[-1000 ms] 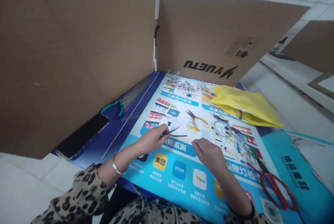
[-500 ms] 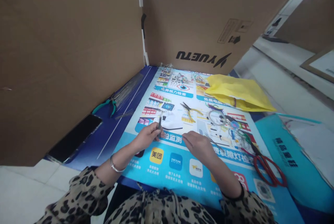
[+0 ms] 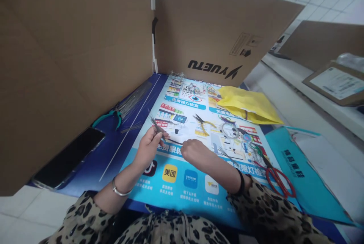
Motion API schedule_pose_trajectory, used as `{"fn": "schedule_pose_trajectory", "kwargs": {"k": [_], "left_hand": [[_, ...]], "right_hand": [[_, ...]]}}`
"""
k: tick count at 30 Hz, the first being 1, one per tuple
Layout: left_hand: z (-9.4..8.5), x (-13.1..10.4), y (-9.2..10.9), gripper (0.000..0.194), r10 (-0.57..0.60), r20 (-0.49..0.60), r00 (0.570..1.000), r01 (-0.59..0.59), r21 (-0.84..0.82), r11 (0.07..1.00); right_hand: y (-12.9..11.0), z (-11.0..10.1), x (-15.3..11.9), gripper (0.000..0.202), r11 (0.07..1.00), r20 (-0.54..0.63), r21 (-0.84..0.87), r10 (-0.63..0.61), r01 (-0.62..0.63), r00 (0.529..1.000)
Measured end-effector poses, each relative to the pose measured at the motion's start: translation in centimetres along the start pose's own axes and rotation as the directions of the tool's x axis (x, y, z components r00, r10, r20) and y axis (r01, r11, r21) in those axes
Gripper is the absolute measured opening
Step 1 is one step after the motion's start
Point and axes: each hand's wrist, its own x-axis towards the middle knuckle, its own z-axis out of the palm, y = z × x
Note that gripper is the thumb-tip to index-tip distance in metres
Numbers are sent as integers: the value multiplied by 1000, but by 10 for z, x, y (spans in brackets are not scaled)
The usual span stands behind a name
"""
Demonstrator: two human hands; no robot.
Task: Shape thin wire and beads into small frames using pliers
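A bundle of thin dark wires (image 3: 155, 124) sticks up and to the left from my left hand (image 3: 150, 143), whose fingers pinch it near its lower end. My right hand (image 3: 196, 154) is curled closed just to the right, apart from the left one; whatever its fingertips hold is hidden or too small to name. Beyond my hands, yellow-handled pliers (image 3: 205, 124) lie on the printed poster (image 3: 173, 191). To their right is a coil of silvery wire (image 3: 229, 130). A few loose thin wires (image 3: 226, 154) lie near my right forearm.
Teal-handled pliers (image 3: 113, 117), long thin wires (image 3: 133, 102) and a black phone (image 3: 69, 157) are at the left. Red-handled scissors (image 3: 280, 181), a yellow pouch (image 3: 250, 105) and a teal bag (image 3: 301, 175) lie at the right. Tall cardboard (image 3: 213, 28) stands behind.
Both hands have shifted left. The wire bundle in my left hand now tilts leftward and fans out, where it stood upright before. The camera view has turned slightly.
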Motion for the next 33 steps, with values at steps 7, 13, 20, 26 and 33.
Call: {"fn": "schedule_pose_trajectory", "kwargs": {"k": [7, 13, 20, 26, 33], "left_hand": [[-4, 2, 3, 17, 19, -143, 990, -35, -114, 993], [-3, 2, 5, 18, 5, -155, 988, -24, -119, 993], [5, -8, 2, 20, 20, 45, 999, -25, 122, 992], [15, -9, -6, 20, -42, 264, 963, -40, 297, 954], [18, -8, -15, 24, -119, 284, 951, -5, 399, 917]], "right_hand": [[6, 7, 18, 14, 996, 26, 85, 37, -39, 999], [7, 12, 11, 12, 953, -26, 202, 237, -227, 971], [-1, 13, -10, 16, 823, -177, 436, 474, -363, 863], [-20, 48, -8, 14, 527, -333, 848, 607, -53, 721], [-21, 56, -6, 10, 434, -280, 901, 631, -30, 723]]}}
